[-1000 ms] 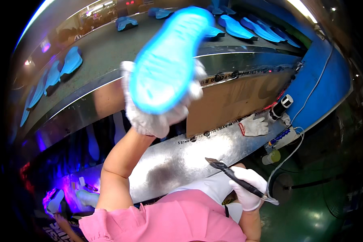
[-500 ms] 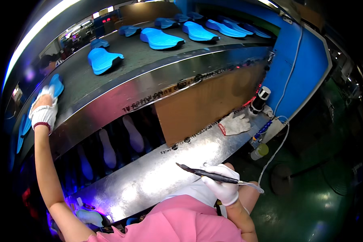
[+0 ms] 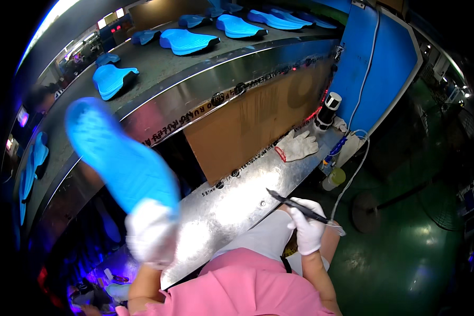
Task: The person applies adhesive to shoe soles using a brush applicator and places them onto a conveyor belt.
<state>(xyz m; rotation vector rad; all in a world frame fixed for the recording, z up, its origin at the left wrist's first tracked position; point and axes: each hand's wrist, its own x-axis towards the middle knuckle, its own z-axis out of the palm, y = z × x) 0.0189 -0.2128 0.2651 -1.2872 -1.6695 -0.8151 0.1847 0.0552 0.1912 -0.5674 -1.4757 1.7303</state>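
Note:
A blue shoe sole [image 3: 122, 157] is lifted off to the left, smeared a little by motion. My left hand [image 3: 151, 229], in a white knit glove, grips one end of it; the fingers are blurred. In my right hand [image 3: 307, 225], also gloved in white, sits a slim black pen-shaped tool [image 3: 295, 204]. Its dark tip points up and left over the metal ledge [image 3: 237, 203], and a thin clear tube trails from its back end. More blue soles [image 3: 188, 42] lie spaced along the dark conveyor belt [image 3: 147, 64], with several others at its left end [image 3: 35, 158].
A spare white glove [image 3: 297, 146] lies on the ledge before a cardboard sheet [image 3: 258, 124]. Beyond it stand a black canister with a silver cap [image 3: 328, 109] and a yellow-capped jar [image 3: 334, 178]. A blue machine panel [image 3: 378, 68] closes the right side, with a hose hanging down.
My left hand has taken a sole from the belt's left end and brought it toward me, above the ledge. The right hand, still holding the tool, has shifted slightly; the view has turned somewhat.

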